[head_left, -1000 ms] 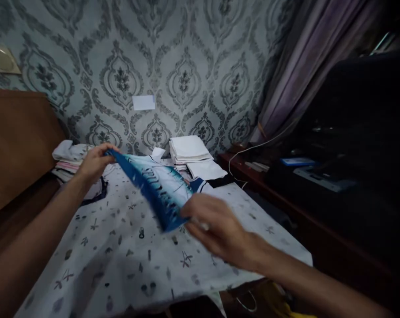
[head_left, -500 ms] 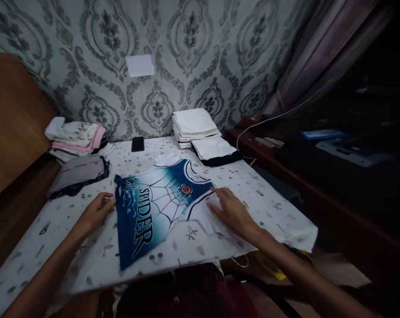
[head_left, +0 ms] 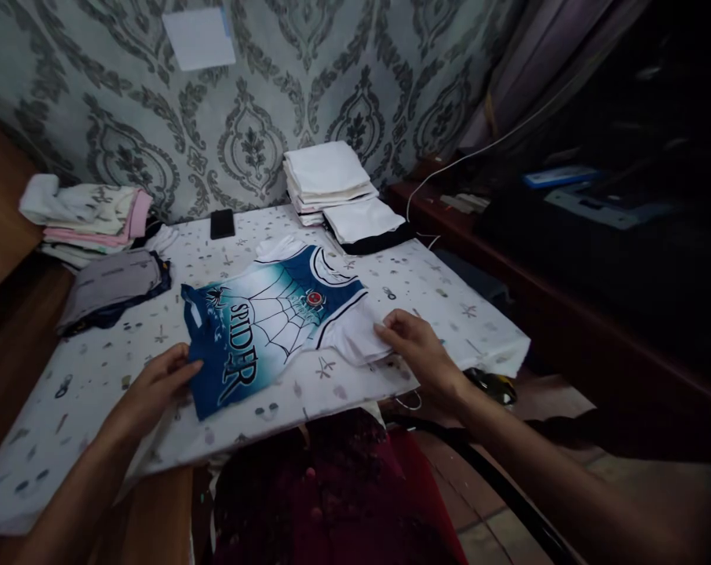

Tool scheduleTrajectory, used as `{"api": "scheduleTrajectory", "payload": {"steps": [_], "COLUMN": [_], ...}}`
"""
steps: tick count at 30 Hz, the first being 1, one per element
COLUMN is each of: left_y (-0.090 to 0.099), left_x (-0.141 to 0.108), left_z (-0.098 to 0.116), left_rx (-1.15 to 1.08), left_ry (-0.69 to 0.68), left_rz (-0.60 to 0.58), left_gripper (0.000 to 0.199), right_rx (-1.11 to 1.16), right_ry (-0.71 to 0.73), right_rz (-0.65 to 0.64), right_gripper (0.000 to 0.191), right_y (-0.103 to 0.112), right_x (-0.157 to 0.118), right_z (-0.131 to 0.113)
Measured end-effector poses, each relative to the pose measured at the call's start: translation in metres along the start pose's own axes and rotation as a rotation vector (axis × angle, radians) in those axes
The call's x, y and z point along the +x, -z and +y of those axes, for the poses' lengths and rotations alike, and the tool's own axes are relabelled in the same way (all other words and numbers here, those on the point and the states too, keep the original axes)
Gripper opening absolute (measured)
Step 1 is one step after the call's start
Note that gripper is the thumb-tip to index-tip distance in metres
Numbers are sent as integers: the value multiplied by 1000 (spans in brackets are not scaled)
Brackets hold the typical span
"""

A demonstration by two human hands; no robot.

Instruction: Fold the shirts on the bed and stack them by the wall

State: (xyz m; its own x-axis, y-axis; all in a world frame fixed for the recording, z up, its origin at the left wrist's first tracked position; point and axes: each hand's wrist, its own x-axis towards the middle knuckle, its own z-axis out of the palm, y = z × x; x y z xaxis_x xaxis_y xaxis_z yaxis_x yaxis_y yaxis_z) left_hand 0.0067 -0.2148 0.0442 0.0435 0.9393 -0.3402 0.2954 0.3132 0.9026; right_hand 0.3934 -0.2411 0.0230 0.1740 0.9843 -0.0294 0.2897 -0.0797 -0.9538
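A blue and white T-shirt (head_left: 273, 314) with a spider web print and the word SPIDER lies spread on the table, its neckline toward the back right and its hem to the left. My left hand (head_left: 155, 384) pinches the hem at its near left part between thumb and fingers. At the other side, my right hand (head_left: 420, 349) has thumb and fingers closed on the edge of the near white sleeve (head_left: 361, 333). The far sleeve (head_left: 282, 248) rests flat on the cloth.
White folded clothes (head_left: 329, 173) are stacked by the wall, beside a lower pile with black fabric (head_left: 379, 242). Folded clothes (head_left: 90, 216) and grey trousers (head_left: 114, 282) sit at the left. A black phone (head_left: 222, 224) lies at the back. A patterned sheet (head_left: 450, 314) covers the table.
My left hand has come onto the hem and my right hand has slid outward along the sleeve to its edge. The hem has shifted slightly, and the head view has tilted down.
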Motion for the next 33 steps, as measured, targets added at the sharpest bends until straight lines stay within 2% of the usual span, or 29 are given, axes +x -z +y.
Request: {"api": "scheduleTrajectory", "payload": {"steps": [3, 6, 10, 11, 13, 16, 18, 19, 21, 22, 24, 26, 29, 31, 33], "left_y": [5, 11, 25, 30, 42, 59, 67, 68, 68, 66, 60, 55, 56, 61, 68], "left_x": [-5, -10, -18, -18, -12, 21, 55, 74, 111, 127, 152, 167, 178, 183, 187], "left_z": [2, -2, -14, -17, -19, -15, -7, -3, 6, 9, 15, 17, 18, 19, 22], "left_rx": [-231, -284, -134, -46, 167, 474, 616, 652, 694, 708, 726, 706, 610, 551, 498], "left_ry": [61, 77, 124, 130, 98, -66, -146, -143, -90, -69, -54, -74, -126, -159, -188], "left_rz": [132, 172, 89, 66, 54, 168, 281, 314, 382, 407, 436, 418, 361, 338, 326], "left_gripper": [48, 48, 53, 55, 58, 60, 59, 59, 60, 61, 58, 49, 27, 18, 16], "right_rx": [311, 363, 146, 50, -131, -346, -509, -587, -767, -862, -913, -938, -952, -948, -937], "right_ry": [-155, -241, -307, -292, -199, 43, 190, 236, 236, 170, 127, 98, 76, 78, 107], "right_rz": [-8, -50, -273, -321, -340, -259, -196, -174, -143, -123, -102, -78, -51, -54, -88], "right_gripper": [45, 50, 44, 41, 36, 31, 28, 26, 26, 30, 39, 47, 57, 48, 32], "right_y": [1, 1, 4, 7, 15, 22, 16, 9, -13, -26, -53, -76, -101, -110, -114], "right_x": [-12, -32, -55, -56, -45, 6, 58, 87, 144, 169, 211, 240, 266, 278, 286], "right_z": [-12, -13, -2, 0, -1, -13, -23, -28, -35, -38, -40, -41, -38, -36, -33]}}
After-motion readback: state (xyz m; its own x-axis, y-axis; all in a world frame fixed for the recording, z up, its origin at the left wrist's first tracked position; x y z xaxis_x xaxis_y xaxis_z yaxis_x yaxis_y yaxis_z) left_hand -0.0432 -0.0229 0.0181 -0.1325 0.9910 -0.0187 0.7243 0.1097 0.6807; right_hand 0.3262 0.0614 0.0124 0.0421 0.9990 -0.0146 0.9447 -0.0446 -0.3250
